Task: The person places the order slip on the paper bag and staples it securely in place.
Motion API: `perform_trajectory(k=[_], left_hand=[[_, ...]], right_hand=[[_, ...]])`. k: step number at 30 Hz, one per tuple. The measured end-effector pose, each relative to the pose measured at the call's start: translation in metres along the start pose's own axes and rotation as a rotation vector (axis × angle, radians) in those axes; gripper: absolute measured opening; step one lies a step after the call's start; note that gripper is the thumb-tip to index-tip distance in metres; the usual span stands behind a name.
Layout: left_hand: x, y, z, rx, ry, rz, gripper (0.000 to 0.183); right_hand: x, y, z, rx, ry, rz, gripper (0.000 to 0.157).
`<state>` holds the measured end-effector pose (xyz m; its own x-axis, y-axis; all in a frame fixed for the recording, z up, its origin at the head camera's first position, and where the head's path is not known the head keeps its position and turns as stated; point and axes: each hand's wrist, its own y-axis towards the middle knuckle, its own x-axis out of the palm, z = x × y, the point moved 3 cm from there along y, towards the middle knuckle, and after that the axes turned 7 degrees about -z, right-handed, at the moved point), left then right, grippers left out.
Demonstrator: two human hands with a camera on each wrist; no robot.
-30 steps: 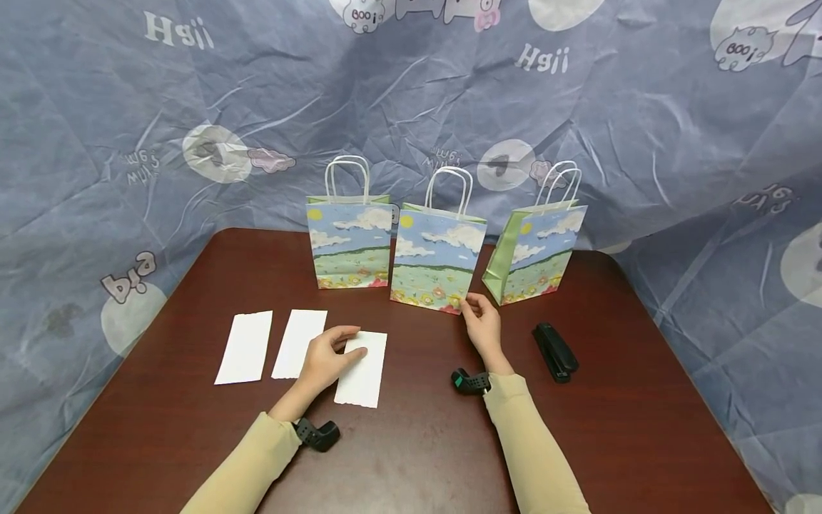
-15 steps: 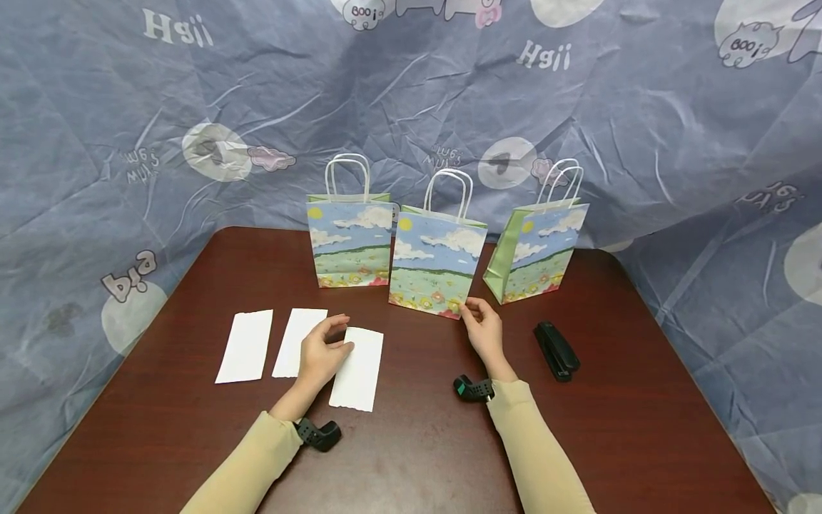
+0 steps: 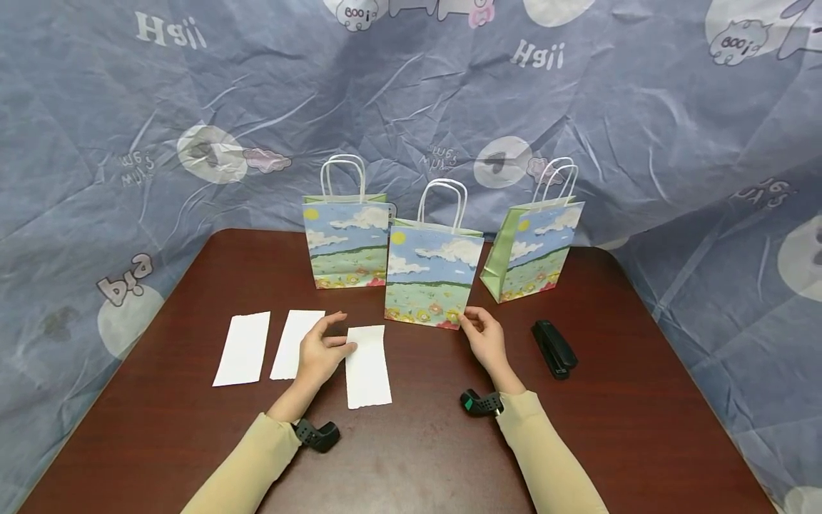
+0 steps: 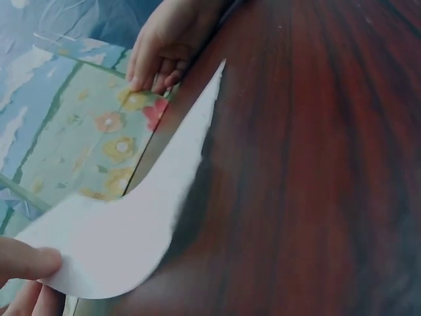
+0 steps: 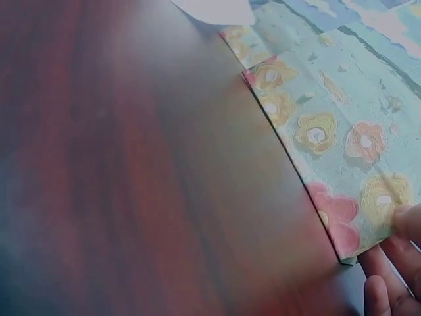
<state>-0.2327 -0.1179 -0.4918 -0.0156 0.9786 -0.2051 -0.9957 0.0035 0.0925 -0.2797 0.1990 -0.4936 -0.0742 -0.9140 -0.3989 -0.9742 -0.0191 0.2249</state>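
Observation:
My left hand (image 3: 321,350) pinches the left edge of a white slip of paper (image 3: 368,368), thumb on top and fingers beneath. In the left wrist view that paper (image 4: 118,243) bends into a curve, one end raised off the table. The middle gift bag (image 3: 433,275), printed with sky, clouds and flowers, stands upright with white handles. At its lower right corner my right hand (image 3: 484,339) holds it; the right wrist view has the thumb (image 5: 408,220) on the flowered front of the bag (image 5: 342,125) and the other fingers around the corner.
Two more white slips (image 3: 244,348) (image 3: 297,344) lie at the left of the brown table (image 3: 424,450). Matching gift bags stand behind left (image 3: 349,243) and at right (image 3: 539,250). A black stapler (image 3: 554,348) lies right of my right hand. A patterned blue cloth (image 3: 398,93) hangs behind.
The middle bag has come nearer to me, with my right hand at its corner. My left hand shifted slightly left, and the paper it pinches has turned, its near end swinging right.

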Motion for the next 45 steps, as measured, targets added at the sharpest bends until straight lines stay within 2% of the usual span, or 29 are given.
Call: perform_trajectory(k=[3,5,11,13,20,27,30,36,45], left_hand=[[0.000,0.001,0.003,-0.006,-0.050,-0.004,0.052],[0.001,-0.001,0.010,0.009,-0.083,-0.004,0.046],[0.002,-0.011,0.043,0.109,-0.052,0.016,0.020],[0.003,-0.012,0.048,0.138,-0.045,0.012,0.017],[0.009,-0.008,0.058,0.196,-0.044,-0.037,0.014],[0.017,-0.004,0.072,0.224,-0.064,-0.050,0.014],[0.021,-0.001,0.078,0.237,-0.078,-0.053,0.015],[0.028,0.003,0.089,0.273,-0.103,-0.047,0.015],[0.036,0.005,0.106,0.317,-0.156,0.066,0.014]], right_hand=[[-0.001,-0.004,0.000,-0.004,-0.002,-0.015,0.023],[-0.002,-0.006,0.001,-0.010,0.000,-0.018,0.024],[-0.004,-0.009,0.001,-0.010,-0.012,-0.016,0.023],[-0.005,-0.010,-0.001,-0.014,-0.017,-0.017,0.023],[-0.009,-0.024,-0.037,-0.020,-0.027,-0.034,0.020],[-0.006,-0.016,-0.002,-0.011,-0.007,-0.042,0.023],[-0.005,-0.017,-0.002,0.005,-0.008,-0.049,0.022],[-0.004,-0.021,-0.004,-0.027,-0.023,-0.047,0.022],[-0.004,-0.027,-0.006,-0.026,-0.005,-0.054,0.022]])
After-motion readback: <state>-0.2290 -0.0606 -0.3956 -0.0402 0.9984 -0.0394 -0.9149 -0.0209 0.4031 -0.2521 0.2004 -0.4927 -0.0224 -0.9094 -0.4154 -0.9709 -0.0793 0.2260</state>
